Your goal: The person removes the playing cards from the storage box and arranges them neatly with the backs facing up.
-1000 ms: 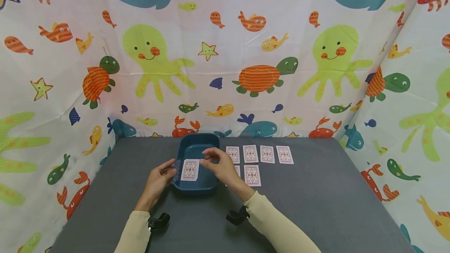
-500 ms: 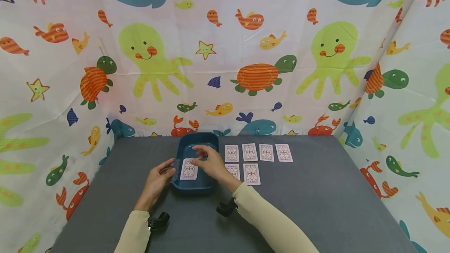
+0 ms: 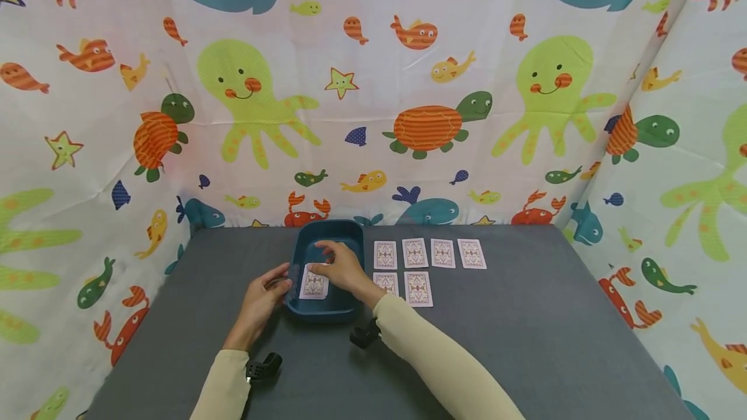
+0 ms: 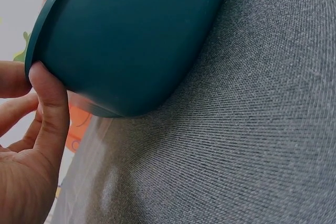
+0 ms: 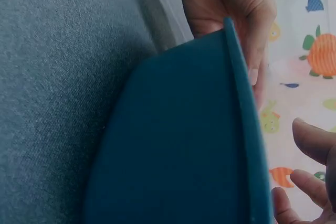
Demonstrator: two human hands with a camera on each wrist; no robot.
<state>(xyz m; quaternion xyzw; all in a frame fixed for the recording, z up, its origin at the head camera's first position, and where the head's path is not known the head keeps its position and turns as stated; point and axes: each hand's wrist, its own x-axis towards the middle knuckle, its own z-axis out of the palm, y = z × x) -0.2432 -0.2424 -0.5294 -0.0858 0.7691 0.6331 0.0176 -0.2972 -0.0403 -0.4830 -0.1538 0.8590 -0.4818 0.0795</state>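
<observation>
The left hand (image 3: 260, 297) grips the tray (image 3: 307, 248) rim at nine o'clock while the right hand (image 3: 343, 268), nearer, pinches the card (image 3: 312, 285) inside.

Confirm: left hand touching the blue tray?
Touching. The left wrist view shows the left hand with its thumb pressed against the rim of the tray.

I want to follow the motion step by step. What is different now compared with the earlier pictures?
The right hand has moved left, from beside the tray to over the tray, and its fingers now reach the card lying inside; whether it grips the card cannot be told. The left hand stays at the tray's left rim, and the six cards on the table have not moved.
</observation>
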